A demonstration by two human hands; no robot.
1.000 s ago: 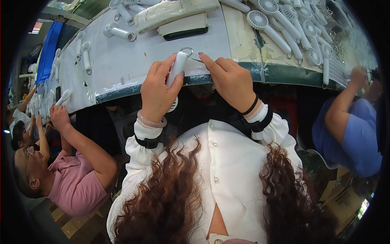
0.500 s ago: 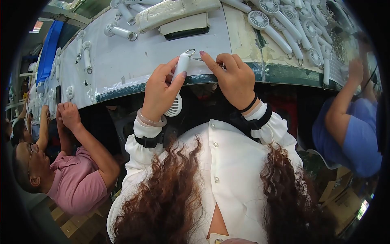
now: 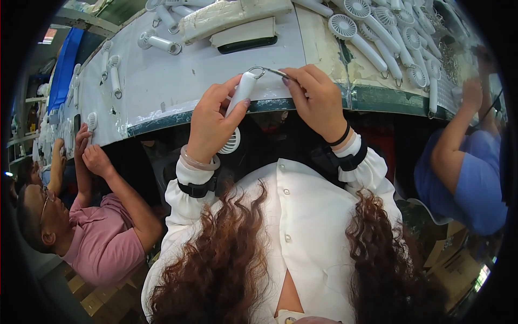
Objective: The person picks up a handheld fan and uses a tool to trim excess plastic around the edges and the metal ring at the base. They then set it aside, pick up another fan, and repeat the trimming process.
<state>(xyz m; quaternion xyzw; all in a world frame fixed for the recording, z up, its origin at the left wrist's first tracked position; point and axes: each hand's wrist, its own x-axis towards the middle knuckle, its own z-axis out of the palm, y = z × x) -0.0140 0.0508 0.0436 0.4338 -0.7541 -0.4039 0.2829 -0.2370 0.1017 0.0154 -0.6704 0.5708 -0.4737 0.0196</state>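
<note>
My left hand (image 3: 211, 121) is wrapped around a white handheld fan (image 3: 244, 92). Its handle end points up and away from me, while its round slatted head hangs below the hand, past the table edge. At the handle's end is a metal ring (image 3: 256, 69). Between thumb and fingers my right hand (image 3: 319, 102) pinches a thin dark metal tool (image 3: 278, 72), whose exact kind I cannot make out. The tool's tip reaches to the ring and seems to touch it.
Many white handheld fans (image 3: 372, 38) lie piled at the far right of the table (image 3: 162, 81). A padded cream block (image 3: 232, 21) and a black-edged piece (image 3: 248, 44) lie ahead. One person in pink (image 3: 105, 237) works at left, another in blue (image 3: 464, 173) at right.
My right hand has shifted slightly right, its index finger now curled onto the tool. The ring leans further right from the handle. At left, the person in pink has lifted a fan slightly.
</note>
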